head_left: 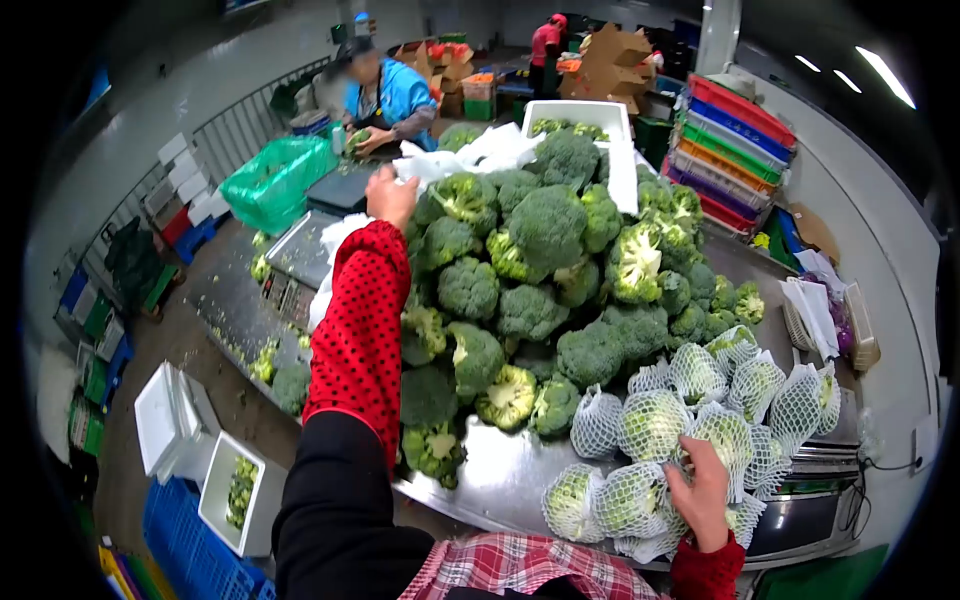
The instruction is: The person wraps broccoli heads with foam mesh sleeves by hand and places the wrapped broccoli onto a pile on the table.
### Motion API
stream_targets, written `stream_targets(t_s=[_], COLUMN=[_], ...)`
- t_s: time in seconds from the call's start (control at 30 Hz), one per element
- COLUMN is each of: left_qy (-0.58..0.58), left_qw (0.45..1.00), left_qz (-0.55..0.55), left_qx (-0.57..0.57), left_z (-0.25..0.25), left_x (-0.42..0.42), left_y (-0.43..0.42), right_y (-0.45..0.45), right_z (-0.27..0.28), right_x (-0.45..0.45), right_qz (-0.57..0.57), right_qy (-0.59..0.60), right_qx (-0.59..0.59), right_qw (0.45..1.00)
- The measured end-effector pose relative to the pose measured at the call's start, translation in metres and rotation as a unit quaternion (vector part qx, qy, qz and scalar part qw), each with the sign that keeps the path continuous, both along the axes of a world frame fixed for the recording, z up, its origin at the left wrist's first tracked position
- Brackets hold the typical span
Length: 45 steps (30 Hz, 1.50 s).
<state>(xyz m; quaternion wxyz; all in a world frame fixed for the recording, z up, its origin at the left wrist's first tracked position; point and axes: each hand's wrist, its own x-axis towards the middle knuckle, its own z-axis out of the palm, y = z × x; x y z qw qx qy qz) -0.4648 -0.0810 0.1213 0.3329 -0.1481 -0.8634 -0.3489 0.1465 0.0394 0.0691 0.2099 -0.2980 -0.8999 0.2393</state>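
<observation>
My left hand (392,196) reaches across the metal table at the left edge of a broccoli pile. Its fingers are bent beside the white foam nets (482,152); what they hold, if anything, is hidden. My right hand (703,492) lies at the front right with thumb and fingers apart, touching a head of broccoli in a foam net (632,500). More netted broccoli (655,425) surrounds that hand. Bare green broccoli heads (548,226) are heaped high in the middle, some showing pale cut stems.
A scale (300,255) stands at left beside a green bag-lined bin (280,182). A co-worker in blue (390,100) handles broccoli beyond. Stacked colored crates (730,150) rise at right. White foam boxes (240,495) and a blue crate (190,545) stand below the table's left side.
</observation>
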Motion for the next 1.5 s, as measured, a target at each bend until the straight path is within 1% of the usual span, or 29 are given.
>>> stream_targets(t_s=[0.03,0.1,0.13,0.17,0.23,0.27,0.3,0.33,0.37,0.4,0.53,0.63,0.67,0.73,0.8,0.83,0.87,0.93,0.97,1.03,1.07,1.1,1.13,1.2,1.27,1.33,1.4,1.47,1.5], left_qy=[-0.071,0.01,0.054,0.074,0.092,-0.038,-0.039,-0.151,-0.296,-0.379,-0.466,-0.412,-0.42,-0.402,-0.241,-0.133,-0.077,-0.098,-0.239,-0.382,-0.424,-0.417,-0.413,-0.381,-0.383,-0.416,-0.608,-0.591,-0.59], left_qw=[0.994,0.983,0.971,0.96,0.919,0.879,0.833,0.778,0.699,0.616,0.47,0.552,0.576,0.642,0.793,0.845,0.858,0.814,0.765,0.654,0.601,0.6,0.589,0.574,0.524,0.516,0.458,0.496,0.537], left_qz=[-0.074,-0.053,-0.123,-0.169,-0.369,-0.468,-0.551,-0.609,-0.648,-0.668,-0.617,-0.633,-0.59,-0.537,-0.49,-0.458,-0.446,-0.481,-0.463,-0.439,-0.434,-0.423,-0.414,-0.419,-0.449,-0.542,-0.461,-0.573,-0.561], left_qx=[0.039,0.174,0.2,0.211,0.107,0.084,0.015,0.018,0.054,0.173,0.426,0.354,0.378,0.371,0.271,0.241,0.241,0.31,0.378,0.484,0.52,0.537,0.558,0.591,0.615,0.516,0.455,0.276,0.218], left_z=[-0.006,0.001,0.014,0.043,0.075,0.07,0.054,0.052,0.045,0.035,-0.011,-0.045,-0.053,-0.068,-0.076,-0.075,-0.071,-0.079,-0.078,-0.073,-0.07,-0.081,-0.078,-0.063,-0.052,-0.074,-0.089,-0.101,-0.114], left_x=[-0.03,-0.019,-0.005,0.048,0.135,0.18,0.211,0.262,0.296,0.325,0.362,0.378,0.386,0.395,0.407,0.413,0.418,0.412,0.417,0.408,0.408,0.407,0.404,0.385,0.368,0.359,0.376,0.387,0.375], left_y=[-0.001,0.008,0.006,0.003,-0.016,-0.021,-0.024,-0.032,-0.038,-0.039,-0.051,-0.048,-0.049,-0.054,-0.055,-0.049,-0.046,-0.044,-0.049,-0.045,-0.037,-0.027,-0.02,-0.018,-0.022,-0.028,-0.022,-0.03,-0.028], right_y=[-0.006,-0.012,-0.016,-0.017,-0.022,-0.028,-0.032,-0.036,-0.038,-0.041,-0.035,-0.035,-0.037,-0.043,-0.042,-0.042,-0.04,-0.031,-0.025,-0.023,-0.02,-0.004,0.005,0.014,0.018,0.045,0.068,0.081,0.081], right_z=[0.002,-0.002,0.001,0.008,0.033,0.056,0.069,0.079,0.077,0.072,0.053,0.016,0.01,0.008,-0.003,-0.005,-0.006,-0.025,-0.04,-0.025,-0.015,-0.015,-0.011,-0.022,-0.016,-0.024,-0.003,0.02,0.024], right_x=[-0.013,-0.035,-0.045,-0.058,-0.091,-0.108,-0.125,-0.138,-0.147,-0.149,-0.132,-0.127,-0.121,-0.113,-0.107,-0.105,-0.104,-0.108,-0.115,-0.122,-0.122,-0.123,-0.124,-0.127,-0.122,-0.129,-0.143,-0.159,-0.165], right_qz=[0.028,0.085,0.108,0.129,0.136,0.154,0.188,0.218,0.245,0.262,0.259,0.243,0.249,0.267,0.298,0.265,0.232,0.205,0.233,0.207,0.151,0.192,0.224,0.298,0.427,0.431,0.395,0.379,0.373], right_qy=[0.043,0.103,0.118,0.134,0.207,0.228,0.28,0.308,0.319,0.314,0.316,0.321,0.311,0.236,0.205,0.205,0.205,0.248,0.298,0.367,0.38,0.407,0.389,0.26,0.024,-0.029,0.154,0.163,0.161], right_qx=[0.011,0.037,0.066,0.094,0.174,0.184,0.174,0.174,0.138,0.116,-0.106,-0.297,-0.306,-0.502,-0.496,-0.527,-0.554,-0.544,-0.404,-0.402,-0.538,-0.637,-0.703,-0.687,-0.552,-0.519,-0.608,-0.661,-0.659], right_qw=[0.999,0.99,0.985,0.978,0.953,0.944,0.925,0.909,0.905,0.905,0.907,0.866,0.865,0.788,0.79,0.781,0.773,0.775,0.833,0.813,0.737,0.626,0.551,0.609,0.716,0.738,0.671,0.627,0.632])
